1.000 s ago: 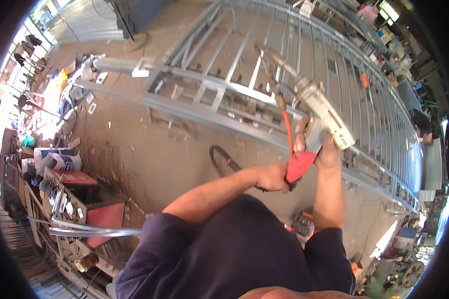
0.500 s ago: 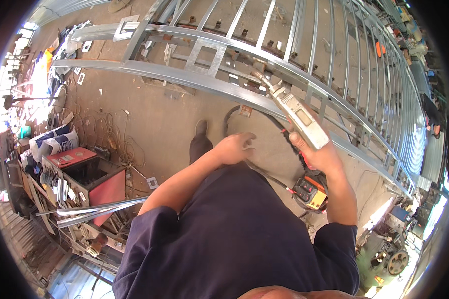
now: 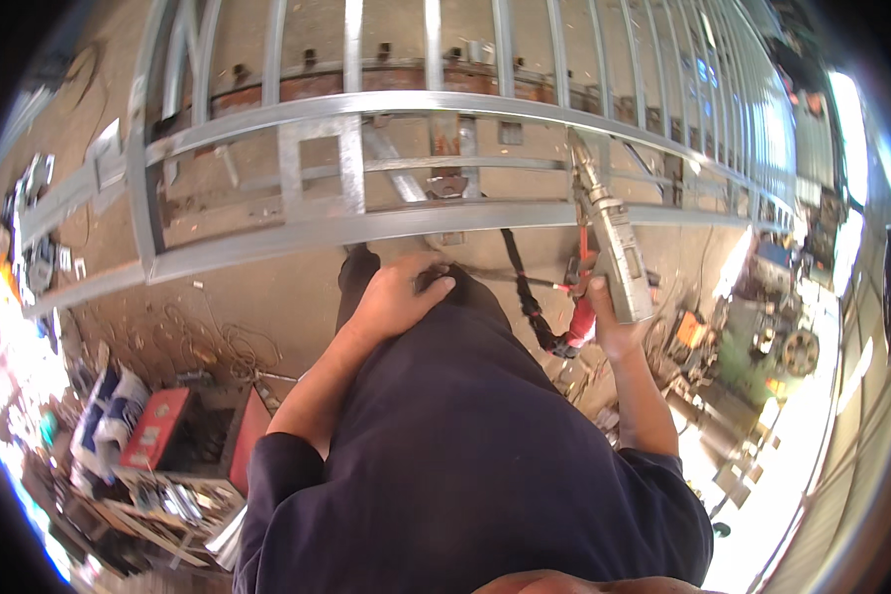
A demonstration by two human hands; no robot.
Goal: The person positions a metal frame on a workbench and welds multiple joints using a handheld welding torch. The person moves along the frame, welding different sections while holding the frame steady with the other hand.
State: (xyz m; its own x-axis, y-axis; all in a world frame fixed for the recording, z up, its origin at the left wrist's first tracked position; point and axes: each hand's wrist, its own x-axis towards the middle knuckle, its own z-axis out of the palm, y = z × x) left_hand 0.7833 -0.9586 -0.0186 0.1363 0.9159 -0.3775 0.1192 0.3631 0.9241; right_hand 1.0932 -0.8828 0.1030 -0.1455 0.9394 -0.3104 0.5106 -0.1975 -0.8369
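Observation:
My right hand [image 3: 616, 332] is wrapped round a silver welding gun [image 3: 619, 252], thumb along its side. The gun's narrow nozzle points away from me, over the long rails of a galvanized metal frame [image 3: 406, 224]. I cannot tell whether the tip touches metal. A red part shows under the grip, with a dark, sleeved cable [image 3: 527, 297] nearby. My left hand [image 3: 398, 295] rests by my thigh, holding nothing, its thumb apart from the bent fingers. Ahead of it, a flat square-holed plate [image 3: 352, 163] spans two rails of the frame.
Many upright bars run from the frame toward the far side. At the left stand a red open-topped metal box [image 3: 158, 426], white and blue sacks [image 3: 121, 411] and scrap pieces. Loose cables [image 3: 233, 346] lie on the floor. Machinery with a wheel [image 3: 800, 352] stands at the right.
The view has turned and shifted along the frame. My left hand has drawn back against my thigh. The gun, still in my right hand, now points more directly away from me.

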